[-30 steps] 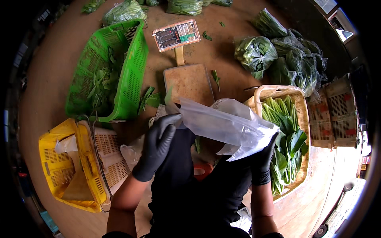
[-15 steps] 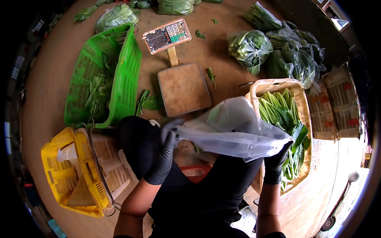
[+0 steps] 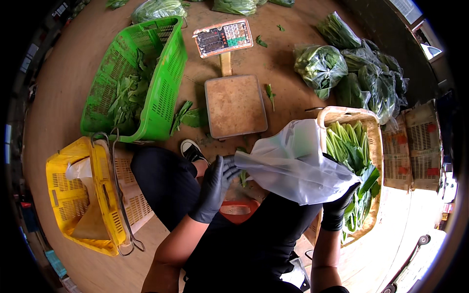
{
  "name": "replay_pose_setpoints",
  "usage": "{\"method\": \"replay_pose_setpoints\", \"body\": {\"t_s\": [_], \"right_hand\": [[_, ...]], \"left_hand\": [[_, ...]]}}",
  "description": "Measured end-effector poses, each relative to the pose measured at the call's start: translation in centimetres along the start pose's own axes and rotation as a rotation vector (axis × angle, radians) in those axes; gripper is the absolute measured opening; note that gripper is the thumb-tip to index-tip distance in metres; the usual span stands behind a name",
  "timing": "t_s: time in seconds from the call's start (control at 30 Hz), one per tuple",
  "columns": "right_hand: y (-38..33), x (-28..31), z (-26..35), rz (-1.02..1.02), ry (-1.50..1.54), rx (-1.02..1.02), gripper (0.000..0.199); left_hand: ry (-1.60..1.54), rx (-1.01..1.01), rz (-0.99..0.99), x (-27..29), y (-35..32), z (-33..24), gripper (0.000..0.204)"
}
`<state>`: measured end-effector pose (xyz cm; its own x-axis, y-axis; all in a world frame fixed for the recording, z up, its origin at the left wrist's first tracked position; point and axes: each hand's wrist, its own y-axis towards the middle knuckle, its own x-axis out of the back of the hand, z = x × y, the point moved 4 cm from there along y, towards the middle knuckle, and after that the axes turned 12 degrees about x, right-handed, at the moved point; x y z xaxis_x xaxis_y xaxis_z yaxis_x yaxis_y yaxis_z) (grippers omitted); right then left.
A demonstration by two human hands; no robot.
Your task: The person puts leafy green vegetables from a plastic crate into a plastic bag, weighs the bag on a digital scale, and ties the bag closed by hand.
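A translucent plastic bag [image 3: 298, 171] spans the space between my hands, above my lap. My right hand [image 3: 338, 207], in a black glove, is closed on the bag's right edge and partly hidden beneath it. My left hand [image 3: 215, 188], also gloved in black, is by the bag's left corner. Its fingers are stretched out and a little apart, at or just touching the plastic. Just right of the bag is a pale crate [image 3: 375, 146] of leafy green vegetables [image 3: 354, 151], their stalks pointing away from me.
A platform scale [image 3: 236, 105] stands ahead. To its left is a green crate [image 3: 163, 90] with loose leaves; a yellow crate [image 3: 115, 215] sits nearer. Bagged greens [image 3: 322, 68] lie at the far right. A red stool-like object [image 3: 239, 211] shows between my legs.
The bag was pulled taut toward my left hand and now hangs slacker. My left hand's fingers have straightened beside its corner. The whole view has shifted slightly.
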<state>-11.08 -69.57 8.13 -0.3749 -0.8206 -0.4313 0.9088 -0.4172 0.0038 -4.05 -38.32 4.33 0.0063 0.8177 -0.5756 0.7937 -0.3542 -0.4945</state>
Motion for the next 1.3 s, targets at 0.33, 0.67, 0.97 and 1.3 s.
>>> {"method": "replay_pose_setpoints", "body": {"t_s": [0.33, 0.67, 0.97, 1.3], "right_hand": [[0.0, -0.3, 0.7, 0.018, -0.474, 0.131, 0.092], [1.6, -7.3, 4.2, 0.238, -1.103, 0.507, 0.051], [-3.3, -15.1, -2.2, 0.598, -0.478, -0.051, 0.014], [-3.9, -15.5, -8.8, 0.728, -0.089, -0.357, 0.023]], "left_hand": [[0.098, 0.009, 0.163, 0.4, -1.6, -0.9, 0.034], [0.249, -0.145, -0.146, 1.3, -4.2, -5.4, 0.026], [0.662, 0.103, -0.189, -0.8, -5.8, -5.5, 0.020], [0.968, -0.347, 0.009, -2.3, -4.7, -2.0, 0.017]]}}
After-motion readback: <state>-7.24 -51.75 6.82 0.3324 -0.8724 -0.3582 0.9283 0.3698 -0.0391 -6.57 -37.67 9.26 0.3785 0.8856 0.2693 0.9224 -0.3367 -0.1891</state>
